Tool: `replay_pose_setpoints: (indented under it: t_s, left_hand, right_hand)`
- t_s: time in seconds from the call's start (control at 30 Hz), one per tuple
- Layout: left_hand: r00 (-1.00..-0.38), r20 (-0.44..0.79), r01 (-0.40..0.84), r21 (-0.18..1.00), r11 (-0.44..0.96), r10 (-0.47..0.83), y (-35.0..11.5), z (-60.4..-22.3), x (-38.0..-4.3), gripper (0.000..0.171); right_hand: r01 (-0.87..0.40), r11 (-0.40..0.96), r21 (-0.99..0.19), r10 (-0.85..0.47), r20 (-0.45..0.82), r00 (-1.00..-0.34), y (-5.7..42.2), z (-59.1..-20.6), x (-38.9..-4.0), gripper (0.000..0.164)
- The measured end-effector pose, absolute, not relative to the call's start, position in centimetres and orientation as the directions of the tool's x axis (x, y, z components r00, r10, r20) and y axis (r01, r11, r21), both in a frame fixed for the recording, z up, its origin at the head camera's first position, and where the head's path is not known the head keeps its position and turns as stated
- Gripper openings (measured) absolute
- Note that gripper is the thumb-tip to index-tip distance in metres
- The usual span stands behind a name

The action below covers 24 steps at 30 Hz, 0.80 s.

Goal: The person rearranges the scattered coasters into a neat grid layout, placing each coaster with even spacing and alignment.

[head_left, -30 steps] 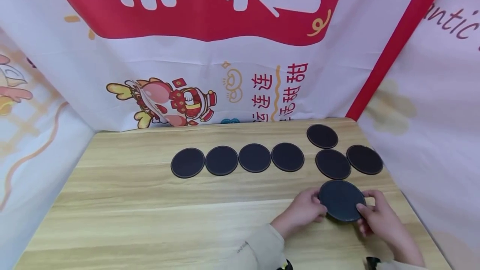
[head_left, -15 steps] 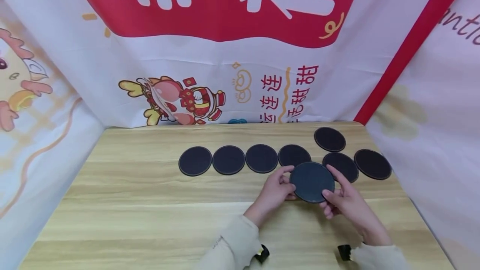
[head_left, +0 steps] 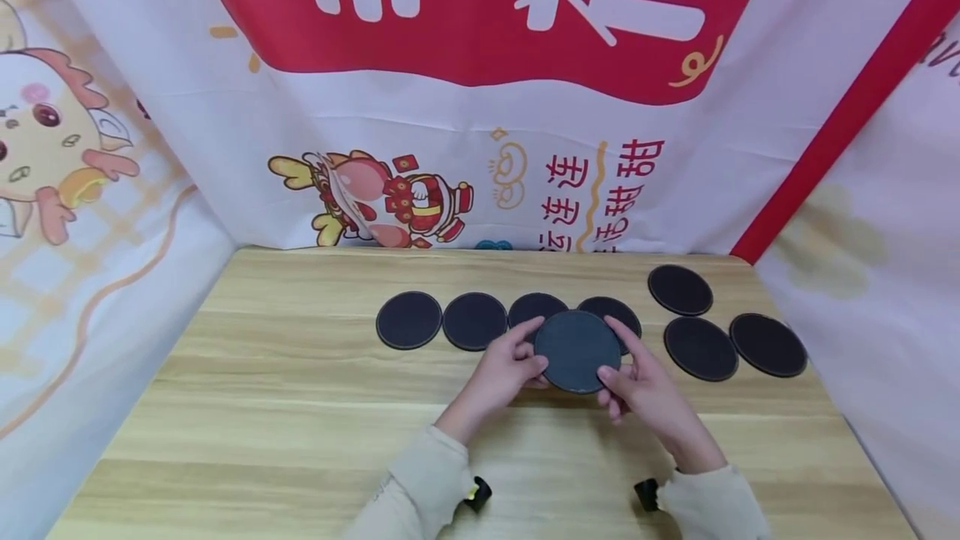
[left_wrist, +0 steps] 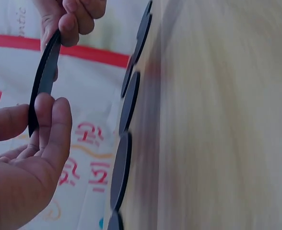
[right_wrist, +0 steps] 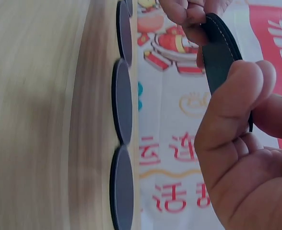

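A round dark coaster [head_left: 577, 352] with a stitched rim is held up off the table between my two hands. My left hand [head_left: 501, 367] pinches its left edge between thumb and fingers, and my right hand [head_left: 643, 388] grips the right edge the same way. Edge-on in the left wrist view, the coaster [left_wrist: 46, 72] looks slightly bowed, clear of the tabletop. In the right wrist view, the right fingers [right_wrist: 232, 103] cover part of the coaster [right_wrist: 218, 62]. Behind it, several like coasters [head_left: 408, 320] lie in a row; it partly hides two of them.
Three more coasters [head_left: 701, 348] lie grouped at the right of the wood-grain table [head_left: 300, 423]. White printed cloth [head_left: 420, 107] hangs along the back and both sides. A red stripe [head_left: 847, 107] runs down the cloth near the back right corner.
Both hands have lifted the coaster from the right front of the group and carried it left, to in front of the row. The head view has turned slightly to the left.
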<state>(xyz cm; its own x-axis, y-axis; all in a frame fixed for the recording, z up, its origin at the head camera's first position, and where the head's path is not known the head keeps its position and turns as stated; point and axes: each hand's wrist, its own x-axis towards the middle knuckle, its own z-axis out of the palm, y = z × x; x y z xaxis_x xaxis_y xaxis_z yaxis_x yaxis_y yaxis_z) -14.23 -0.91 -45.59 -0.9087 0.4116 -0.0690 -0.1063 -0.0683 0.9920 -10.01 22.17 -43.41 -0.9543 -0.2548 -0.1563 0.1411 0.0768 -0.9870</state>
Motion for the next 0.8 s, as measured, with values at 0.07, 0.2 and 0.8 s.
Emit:
replay_pose_setpoints:
  t_s: [0.07,0.2,0.8]
  left_hand:
    - [-0.905,-0.067,-0.104,0.992,-0.066,0.421,-2.1,-45.4,-14.3,0.061]
    - [-0.895,-0.071,-0.11,0.992,-0.064,0.441,-4.6,-45.5,-14.6,0.059]
    - [-0.909,-0.167,-0.074,0.967,0.246,0.381,-15.2,-45.2,-13.1,0.059]
  right_hand:
    - [0.147,0.085,-0.986,-0.267,-0.164,-0.95,21.2,-43.3,-10.3,0.073]
    - [0.131,0.117,-0.984,-0.303,-0.161,-0.939,19.3,-43.3,-10.9,0.073]
    - [0.123,0.126,-0.984,-0.428,-0.166,-0.888,9.8,-45.1,-12.1,0.073]
